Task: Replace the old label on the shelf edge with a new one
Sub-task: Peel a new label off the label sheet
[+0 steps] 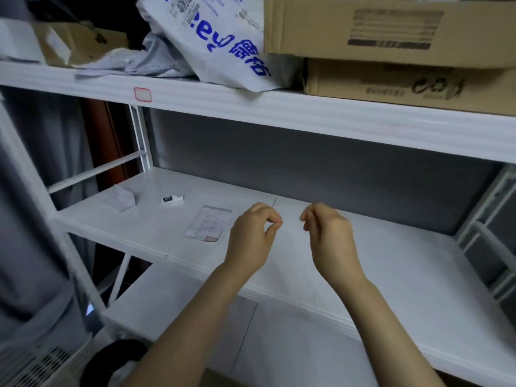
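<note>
Open middle shelf (377, 261); bag (223, 37) perhaps overhanging

Two hands (252, 236); one shelf-edge label (143, 94); one label sheet (208, 223); two stacked boxes (391, 32).

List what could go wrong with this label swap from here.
1. The left hand pinches its fingertips together. Whether it holds a sticker is unclear, and one that small could fold or cling to skin.
2. The bag overhangs the upper shelf edge just right of the label, so reaching up may snag it.
3. The sheet lies loose beside the left hand and could be brushed off.
</note>
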